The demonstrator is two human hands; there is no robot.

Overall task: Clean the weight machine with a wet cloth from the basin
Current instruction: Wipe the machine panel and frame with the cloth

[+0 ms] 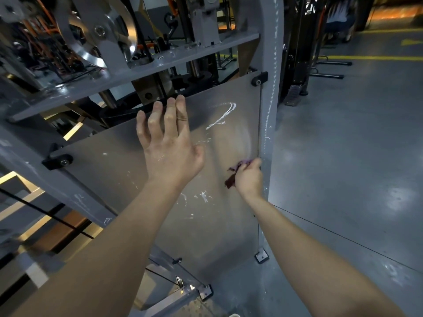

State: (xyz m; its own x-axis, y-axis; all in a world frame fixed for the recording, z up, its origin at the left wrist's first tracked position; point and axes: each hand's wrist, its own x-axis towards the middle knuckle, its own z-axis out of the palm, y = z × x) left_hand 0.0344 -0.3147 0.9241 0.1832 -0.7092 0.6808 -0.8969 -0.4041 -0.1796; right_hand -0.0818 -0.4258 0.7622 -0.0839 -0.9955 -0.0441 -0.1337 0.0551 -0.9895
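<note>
Head view: wiping is under way. The right hand (249, 177) grips a crumpled purple wet cloth (233, 173) at centre right against the flat grey metal panel (128, 170) of the weight machine. The left hand (169, 143) lies flat, fingers spread. Next, the white smears (220, 116) above, with free room leftward; the grey upright post (269, 110) bounds the right edge.

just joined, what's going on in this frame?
A person is cleaning the panel of a weight machine. The right hand grips a purple cloth and holds it against the panel's right edge, beside the grey upright. The left hand lies flat on the panel near its top edge, fingers straight. White smears show above and below the hands, so the job isn't done.
</note>
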